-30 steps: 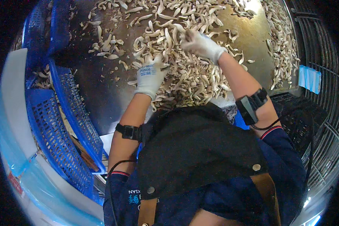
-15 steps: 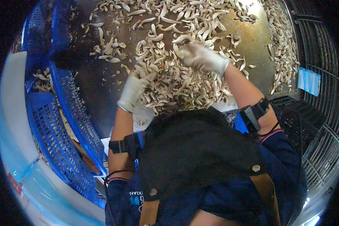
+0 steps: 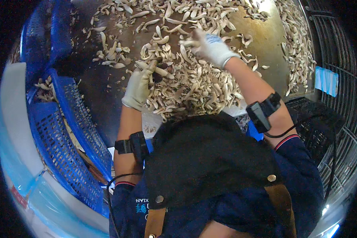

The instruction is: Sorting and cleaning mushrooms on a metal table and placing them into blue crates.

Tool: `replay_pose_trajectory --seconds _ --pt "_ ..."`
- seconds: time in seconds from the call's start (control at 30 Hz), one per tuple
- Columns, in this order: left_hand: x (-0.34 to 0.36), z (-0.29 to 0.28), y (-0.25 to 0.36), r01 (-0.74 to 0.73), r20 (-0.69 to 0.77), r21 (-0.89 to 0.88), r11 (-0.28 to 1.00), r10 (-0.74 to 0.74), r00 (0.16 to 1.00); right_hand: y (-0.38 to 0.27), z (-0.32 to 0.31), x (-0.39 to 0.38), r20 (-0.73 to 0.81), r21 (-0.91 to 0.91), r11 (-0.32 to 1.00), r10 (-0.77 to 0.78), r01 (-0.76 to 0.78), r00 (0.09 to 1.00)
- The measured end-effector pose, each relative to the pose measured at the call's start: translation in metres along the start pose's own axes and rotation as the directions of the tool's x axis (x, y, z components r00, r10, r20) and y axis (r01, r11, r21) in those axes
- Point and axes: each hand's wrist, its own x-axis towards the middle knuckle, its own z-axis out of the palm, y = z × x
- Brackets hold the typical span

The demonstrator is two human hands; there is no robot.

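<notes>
On the dark metal table (image 3: 95,95), many long pale mushrooms (image 3: 194,87) lie in a loose heap between and below my hands, both in white gloves. My left hand (image 3: 141,83), at the heap's left side, has its fingers closed on a pale mushroom (image 3: 160,71), with a darker bit beside it. My right hand (image 3: 212,49) is farther up and right, over the heap, its fingers curled among the mushrooms; what they hold, if anything, is too blurred to make out.
Blue perforated baskets (image 3: 67,158) line the left, some holding mushrooms, beside a white board wrapped in blue plastic (image 3: 16,131). A long mushroom band (image 3: 293,51) runs along the right. Beyond are metal racks (image 3: 337,59), a blue-wrapped block (image 3: 325,81) and a black crate (image 3: 313,127).
My left hand has moved left and slightly down, and a mushroom now shows in its fingers. My right hand dipped lower, then rose up and left.
</notes>
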Motion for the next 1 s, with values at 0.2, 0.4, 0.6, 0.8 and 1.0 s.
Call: replay_pose_trajectory --seconds 0.2,0.4,0.6,0.8,1.0 --pt "0.008 0.013 -0.003 -0.03 0.1 -0.22 0.975 0.053 0.994 -0.028 0.053 -0.019 -0.273 -0.095 0.995 -0.048 0.023 0.961" --pt "0.001 -0.027 -0.041 0.07 0.1 -0.396 0.916 -0.033 0.994 -0.017 0.034 -0.013 -0.099 0.13 0.983 0.14 -0.127 0.985" --pt "-0.013 -0.016 -0.048 0.017 0.018 -0.43 0.903 -0.01 1.0 -0.035 0.06 -0.007 -0.24 -0.134 0.991 -0.063 0.032 0.969" --pt "-0.034 -0.006 -0.042 0.059 0.13 -0.777 0.626 0.067 0.989 -0.023 0.025 -0.026 -0.03 0.663 0.748 0.054 -0.021 0.998" --pt "-0.038 0.064 -0.033 -0.024 0.2 -0.501 0.865 0.142 0.969 -0.052 0.094 -0.067 -0.143 0.986 -0.107 -0.175 0.126 0.974"
